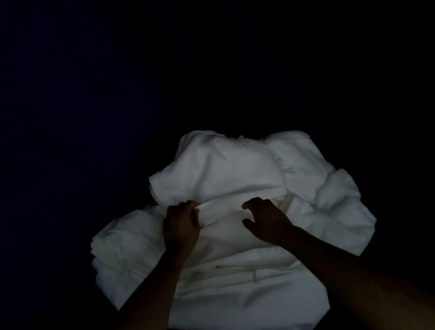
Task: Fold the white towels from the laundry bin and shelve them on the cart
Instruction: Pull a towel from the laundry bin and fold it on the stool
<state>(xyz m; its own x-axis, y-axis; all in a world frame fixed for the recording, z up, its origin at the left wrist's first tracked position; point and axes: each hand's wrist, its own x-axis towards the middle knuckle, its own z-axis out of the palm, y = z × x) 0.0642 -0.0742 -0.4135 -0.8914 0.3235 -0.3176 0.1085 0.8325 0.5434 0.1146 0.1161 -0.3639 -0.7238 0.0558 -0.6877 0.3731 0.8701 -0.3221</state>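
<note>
A rumpled heap of white towels fills the lower middle of a very dark head view. My left hand grips a fold of towel cloth near the middle of the heap, fingers curled round it. A short way to its right, my right hand hovers over the cloth with fingers and thumb spread and bent like a claw, holding nothing. The bin under the heap and the cart are lost in the dark.
Everything around the heap is black, with a faint dark blue cast at the left. No edges, furniture or other objects can be made out.
</note>
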